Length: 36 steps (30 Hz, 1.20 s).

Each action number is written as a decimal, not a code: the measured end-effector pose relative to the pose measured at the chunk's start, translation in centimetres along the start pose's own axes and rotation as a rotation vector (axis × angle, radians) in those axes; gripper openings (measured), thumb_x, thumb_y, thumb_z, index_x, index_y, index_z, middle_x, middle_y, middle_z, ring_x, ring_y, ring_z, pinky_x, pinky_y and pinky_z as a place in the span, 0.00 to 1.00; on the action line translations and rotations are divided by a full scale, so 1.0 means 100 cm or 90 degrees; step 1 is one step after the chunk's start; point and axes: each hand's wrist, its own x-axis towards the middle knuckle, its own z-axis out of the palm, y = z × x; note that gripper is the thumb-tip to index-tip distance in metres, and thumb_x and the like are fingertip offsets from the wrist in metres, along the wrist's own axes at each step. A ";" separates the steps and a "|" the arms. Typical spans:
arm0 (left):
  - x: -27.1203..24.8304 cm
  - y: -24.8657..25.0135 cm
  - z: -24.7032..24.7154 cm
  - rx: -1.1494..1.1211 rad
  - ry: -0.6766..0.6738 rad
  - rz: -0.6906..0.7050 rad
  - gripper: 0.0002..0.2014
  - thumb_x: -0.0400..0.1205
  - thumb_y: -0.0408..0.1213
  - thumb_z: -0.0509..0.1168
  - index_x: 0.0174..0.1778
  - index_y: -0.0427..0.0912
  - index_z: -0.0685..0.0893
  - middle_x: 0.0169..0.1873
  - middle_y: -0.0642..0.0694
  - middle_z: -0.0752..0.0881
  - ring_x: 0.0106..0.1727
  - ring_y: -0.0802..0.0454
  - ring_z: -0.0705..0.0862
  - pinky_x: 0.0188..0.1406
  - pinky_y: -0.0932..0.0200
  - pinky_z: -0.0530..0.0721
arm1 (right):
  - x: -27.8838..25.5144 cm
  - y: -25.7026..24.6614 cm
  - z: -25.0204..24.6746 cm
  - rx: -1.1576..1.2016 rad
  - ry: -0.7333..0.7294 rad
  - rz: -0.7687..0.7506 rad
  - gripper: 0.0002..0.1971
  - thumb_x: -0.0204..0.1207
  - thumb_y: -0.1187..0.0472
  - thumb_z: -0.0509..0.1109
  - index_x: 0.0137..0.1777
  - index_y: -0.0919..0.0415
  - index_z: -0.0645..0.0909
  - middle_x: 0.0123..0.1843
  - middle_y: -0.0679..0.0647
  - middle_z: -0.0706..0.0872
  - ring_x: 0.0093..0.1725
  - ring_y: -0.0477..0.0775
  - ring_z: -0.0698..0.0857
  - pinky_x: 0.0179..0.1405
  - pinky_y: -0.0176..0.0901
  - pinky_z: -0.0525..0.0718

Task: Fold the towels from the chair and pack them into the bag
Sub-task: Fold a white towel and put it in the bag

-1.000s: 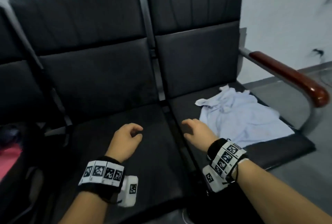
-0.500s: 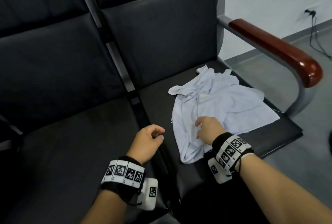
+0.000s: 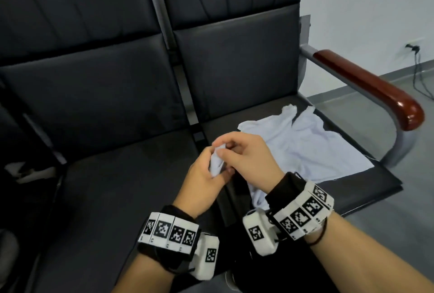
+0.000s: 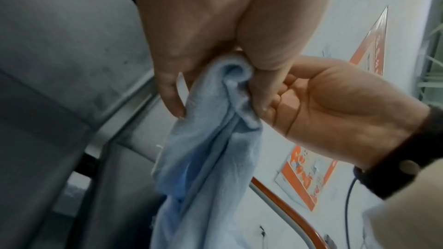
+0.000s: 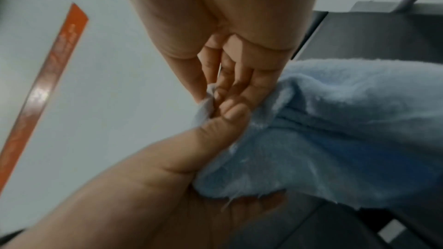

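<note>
Above the gap between the two chair seats (image 3: pixel 131 189), the left hand (image 3: pixel 202 182) has joined the right hand (image 3: pixel 246 159), both grips now pinching one gathered corner of the pale blue towel (image 3: pixel 312 152), its body still spread on the right seat: folding begins.

My left hand (image 3: pixel 204 181) and right hand (image 3: pixel 245 160) meet over the gap between 2 chair seats (image 3: pixel 122 189), both gripping 1 corner of the towel (image 3: pixel 312 149). The towel's remainder lies on the right seat, the armrest (image 3: pixel 373 88) at its far right.
</note>
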 end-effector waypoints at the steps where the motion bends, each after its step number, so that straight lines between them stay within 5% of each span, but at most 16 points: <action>1: -0.008 0.002 -0.014 0.020 0.027 0.003 0.16 0.79 0.37 0.74 0.61 0.55 0.82 0.54 0.59 0.89 0.58 0.61 0.88 0.59 0.47 0.87 | -0.004 -0.009 0.011 0.009 -0.026 -0.005 0.09 0.77 0.69 0.73 0.52 0.55 0.89 0.42 0.55 0.91 0.43 0.54 0.91 0.43 0.48 0.91; 4: -0.040 0.002 -0.061 0.076 0.056 -0.004 0.04 0.82 0.36 0.70 0.50 0.50 0.85 0.44 0.53 0.89 0.46 0.56 0.88 0.49 0.41 0.87 | -0.017 -0.029 0.045 -0.029 -0.089 -0.040 0.14 0.77 0.70 0.72 0.59 0.55 0.89 0.49 0.50 0.92 0.51 0.48 0.90 0.54 0.47 0.89; 6: -0.064 0.001 -0.094 0.092 0.086 0.012 0.07 0.84 0.33 0.67 0.49 0.51 0.87 0.42 0.52 0.89 0.44 0.55 0.87 0.46 0.48 0.86 | -0.024 -0.039 0.068 -0.121 -0.099 -0.084 0.15 0.75 0.69 0.73 0.58 0.54 0.89 0.49 0.46 0.91 0.51 0.44 0.89 0.57 0.45 0.87; 10: -0.106 0.000 -0.150 0.072 0.192 0.034 0.11 0.82 0.31 0.67 0.45 0.55 0.88 0.41 0.55 0.90 0.44 0.59 0.88 0.39 0.70 0.82 | -0.036 -0.050 0.116 -0.264 -0.128 -0.150 0.09 0.71 0.63 0.77 0.50 0.50 0.87 0.37 0.45 0.86 0.40 0.43 0.85 0.45 0.43 0.84; 16: -0.159 -0.007 -0.213 0.081 0.291 0.036 0.10 0.79 0.29 0.68 0.39 0.49 0.89 0.38 0.53 0.91 0.43 0.57 0.89 0.42 0.68 0.84 | -0.052 -0.050 0.184 -0.303 -0.153 -0.184 0.02 0.75 0.58 0.75 0.45 0.50 0.86 0.43 0.43 0.77 0.42 0.42 0.80 0.44 0.39 0.81; 21: -0.188 -0.020 -0.251 0.105 0.346 0.029 0.08 0.79 0.28 0.71 0.39 0.46 0.90 0.37 0.52 0.91 0.41 0.60 0.88 0.42 0.70 0.82 | -0.054 -0.054 0.209 -0.264 -0.199 -0.164 0.08 0.78 0.58 0.74 0.39 0.50 0.80 0.36 0.45 0.83 0.37 0.42 0.81 0.38 0.36 0.77; 26: -0.200 -0.031 -0.257 0.167 0.295 -0.027 0.08 0.78 0.34 0.75 0.36 0.52 0.90 0.30 0.54 0.88 0.31 0.64 0.82 0.32 0.69 0.79 | -0.045 -0.076 0.201 -0.072 -0.080 -0.150 0.08 0.78 0.66 0.71 0.39 0.57 0.79 0.36 0.53 0.84 0.36 0.47 0.81 0.38 0.39 0.80; 31: -0.199 -0.041 -0.241 0.297 0.218 -0.079 0.11 0.77 0.26 0.69 0.35 0.48 0.86 0.34 0.51 0.84 0.34 0.57 0.83 0.33 0.71 0.77 | -0.038 -0.090 0.175 -0.011 0.002 -0.191 0.05 0.79 0.64 0.68 0.43 0.55 0.79 0.35 0.45 0.82 0.36 0.38 0.80 0.37 0.27 0.78; 36: -0.203 -0.056 -0.253 0.313 0.220 -0.141 0.10 0.76 0.29 0.72 0.32 0.48 0.85 0.28 0.51 0.86 0.33 0.57 0.83 0.35 0.58 0.79 | -0.032 -0.086 0.136 0.072 0.171 -0.134 0.05 0.80 0.60 0.68 0.43 0.50 0.79 0.33 0.44 0.81 0.35 0.45 0.79 0.35 0.38 0.79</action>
